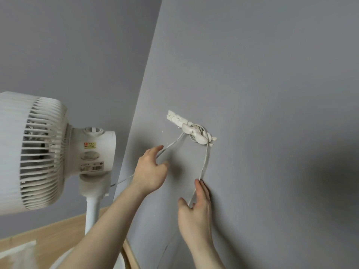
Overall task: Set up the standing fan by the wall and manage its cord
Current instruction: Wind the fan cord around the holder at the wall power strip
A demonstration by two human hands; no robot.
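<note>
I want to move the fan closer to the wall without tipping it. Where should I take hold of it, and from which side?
Grip the white pole just under the motor housing, probably coming from the wall side, where both hands are. It is a slim upright tube that a hand can close around; the ribbed grille is wide and offers no firm hold.

— What is held at the grey painted wall (pixel 262 74)?
— A thin white flat cord (pixel 205 162), looped round a white plastic wall hook (pixel 196 133), is gripped by the left hand (pixel 150 169) and the right hand (pixel 195 212).
— And beside them?
— A white plastic standing fan (pixel 48 152) is seen.
</note>
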